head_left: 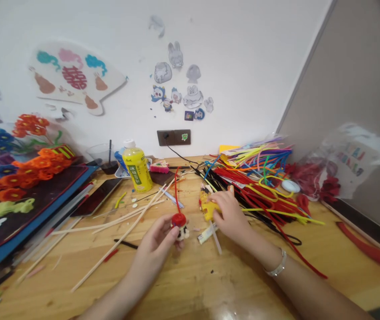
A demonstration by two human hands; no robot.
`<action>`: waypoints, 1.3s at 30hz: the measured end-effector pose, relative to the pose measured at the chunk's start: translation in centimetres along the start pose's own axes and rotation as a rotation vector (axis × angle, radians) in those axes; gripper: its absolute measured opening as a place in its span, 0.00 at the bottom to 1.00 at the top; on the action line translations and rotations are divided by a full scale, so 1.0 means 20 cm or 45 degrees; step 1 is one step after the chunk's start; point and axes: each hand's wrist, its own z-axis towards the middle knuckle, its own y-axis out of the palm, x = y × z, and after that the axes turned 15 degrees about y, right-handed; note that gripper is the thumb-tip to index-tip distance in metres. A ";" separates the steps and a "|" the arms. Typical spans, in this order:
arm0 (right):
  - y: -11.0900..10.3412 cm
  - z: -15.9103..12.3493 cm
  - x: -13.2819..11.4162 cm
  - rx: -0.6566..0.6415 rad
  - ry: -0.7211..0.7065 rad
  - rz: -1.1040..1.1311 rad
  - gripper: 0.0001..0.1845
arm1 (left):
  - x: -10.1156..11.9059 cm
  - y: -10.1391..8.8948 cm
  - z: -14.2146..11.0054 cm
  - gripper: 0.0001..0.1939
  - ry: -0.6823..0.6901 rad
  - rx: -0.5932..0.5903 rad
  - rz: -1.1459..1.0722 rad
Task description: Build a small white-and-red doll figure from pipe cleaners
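My left hand (156,242) is closed around a small figure (179,226) with a red cap and a white body; a red pipe cleaner (175,189) rises from its top. My right hand (232,213) rests on the wooden table (190,284), fingers curled on a yellow tool (207,208) that looks like a glue gun. A white glue stick (216,240) and a small white strip (206,234) lie just below that hand. A silver bracelet (278,266) circles my right wrist.
A big heap of coloured pipe cleaners (260,178) lies at the right. A yellow bottle (137,168) stands behind, near thin wooden sticks (126,222). Orange and blue pipe-cleaner flowers (26,169) and a dark board (26,200) fill the left. A plastic bag (340,164) sits far right.
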 end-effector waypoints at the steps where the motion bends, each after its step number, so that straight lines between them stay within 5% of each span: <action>1: -0.01 -0.02 -0.04 -0.026 -0.031 0.177 0.14 | 0.00 0.00 0.00 0.17 0.008 -0.010 0.000; 5: -0.05 -0.09 -0.20 -0.241 -0.066 0.624 0.14 | -0.03 0.02 -0.01 0.15 0.029 -0.075 -0.012; 9: -0.05 -0.13 -0.27 -0.261 -0.036 0.747 0.13 | -0.05 0.04 -0.03 0.14 0.015 -0.118 -0.044; 24: -0.03 -0.15 -0.28 -0.246 0.120 0.895 0.12 | -0.05 0.05 -0.04 0.12 0.043 -0.127 -0.077; 39: 0.01 -0.16 -0.26 -0.271 0.177 0.918 0.14 | -0.08 0.02 -0.05 0.09 0.140 -0.198 0.204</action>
